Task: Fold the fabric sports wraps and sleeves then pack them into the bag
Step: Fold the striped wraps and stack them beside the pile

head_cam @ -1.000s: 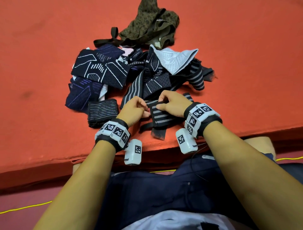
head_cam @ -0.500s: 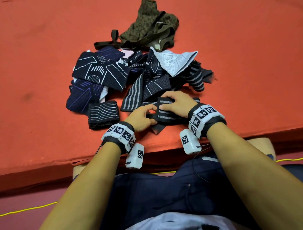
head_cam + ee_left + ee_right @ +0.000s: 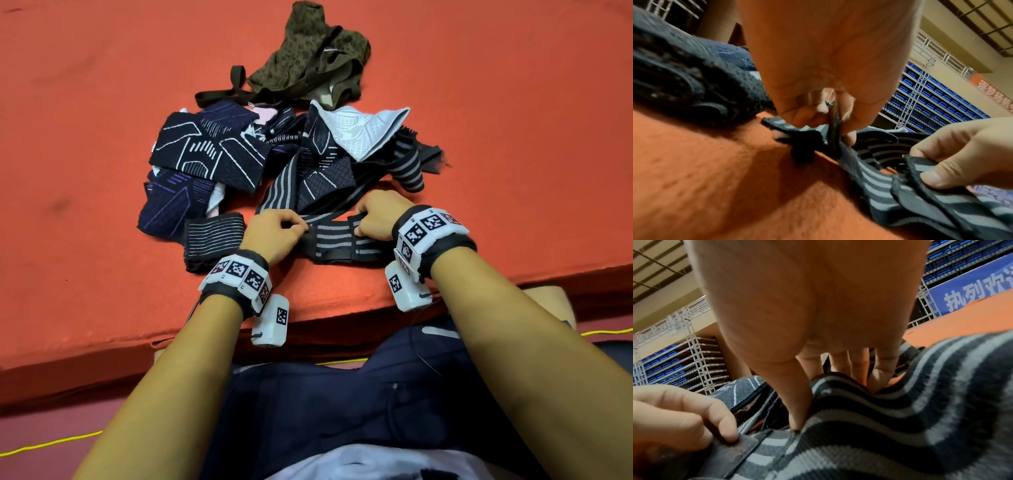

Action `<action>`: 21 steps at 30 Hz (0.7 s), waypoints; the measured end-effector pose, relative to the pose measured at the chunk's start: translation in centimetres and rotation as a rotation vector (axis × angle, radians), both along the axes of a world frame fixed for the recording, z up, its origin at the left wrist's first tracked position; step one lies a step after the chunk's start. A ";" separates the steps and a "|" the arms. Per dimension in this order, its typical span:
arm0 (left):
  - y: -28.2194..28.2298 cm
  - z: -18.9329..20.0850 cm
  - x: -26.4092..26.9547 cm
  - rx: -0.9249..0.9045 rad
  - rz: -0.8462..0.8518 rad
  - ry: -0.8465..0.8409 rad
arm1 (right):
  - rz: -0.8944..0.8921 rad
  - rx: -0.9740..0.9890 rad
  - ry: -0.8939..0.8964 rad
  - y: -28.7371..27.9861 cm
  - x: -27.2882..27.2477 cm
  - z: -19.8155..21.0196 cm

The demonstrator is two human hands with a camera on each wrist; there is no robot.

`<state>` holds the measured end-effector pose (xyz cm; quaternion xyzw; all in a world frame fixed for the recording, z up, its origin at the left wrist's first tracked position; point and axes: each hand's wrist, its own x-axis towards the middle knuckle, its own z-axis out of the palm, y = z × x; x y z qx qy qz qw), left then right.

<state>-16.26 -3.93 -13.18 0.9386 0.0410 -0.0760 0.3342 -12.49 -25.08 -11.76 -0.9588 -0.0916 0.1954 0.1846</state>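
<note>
A black wrap with grey stripes lies across the orange mat near its front edge. My left hand pinches its left end between thumb and fingers. My right hand pinches the right part of the same wrap, thumb on top and fingers behind the fold. A folded black wrap with thin stripes sits just left of my left hand. Behind lies a loose pile of dark patterned sleeves and a white sleeve. The olive patterned bag lies at the far end of the pile.
The orange mat spreads wide on both sides of the pile. Its front edge runs just under my wrists. A yellow cord crosses the floor below. Blue stadium seats show in the background of the wrist views.
Both hands moved apart along the striped wrap, laying it out sideways on the mat; earlier they held it bunched together closer to the middle.
</note>
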 end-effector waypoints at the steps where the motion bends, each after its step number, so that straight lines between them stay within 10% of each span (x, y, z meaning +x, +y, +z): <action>1: 0.2 -0.1 0.1 0.027 -0.001 -0.008 | 0.002 0.000 -0.017 0.2 0.1 0.1; 8: -0.9 0.0 0.2 0.043 -0.102 -0.168 | -0.014 0.166 -0.132 1.1 -0.1 -0.8; 21: -2.2 -0.4 0.2 -0.031 -0.203 0.088 | 0.020 0.276 -0.108 1.6 -1.0 0.7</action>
